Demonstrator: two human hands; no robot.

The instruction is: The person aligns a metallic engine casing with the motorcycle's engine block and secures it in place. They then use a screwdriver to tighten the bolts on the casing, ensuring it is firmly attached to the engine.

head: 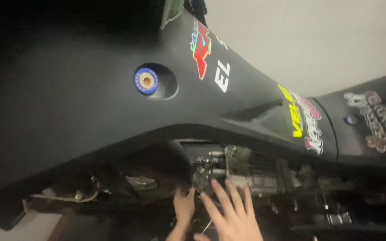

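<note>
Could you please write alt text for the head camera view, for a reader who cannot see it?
Two bare hands, the left hand and the right hand, reach into the exposed metal engine parts beneath a matte black motorbike body panel. The panel carries colourful stickers and a blue-ringed bolt in a recess; a pale tiled floor lies behind.

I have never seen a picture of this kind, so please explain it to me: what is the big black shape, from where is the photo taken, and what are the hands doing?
There is one picture, from a camera worn on a person's head, looking down and tilted sideways. The big black shape is a motorcycle body panel, matte black with colourful stickers and a blue ring bolt. Under it the engine parts are exposed. The pale area is a tiled floor. Two bare hands reach up from the bottom edge: the left hand touches the dark parts below the panel, and the right hand is spread open beside it. A thin metal piece shows beneath the hands; whether either hand holds it is unclear.
</note>
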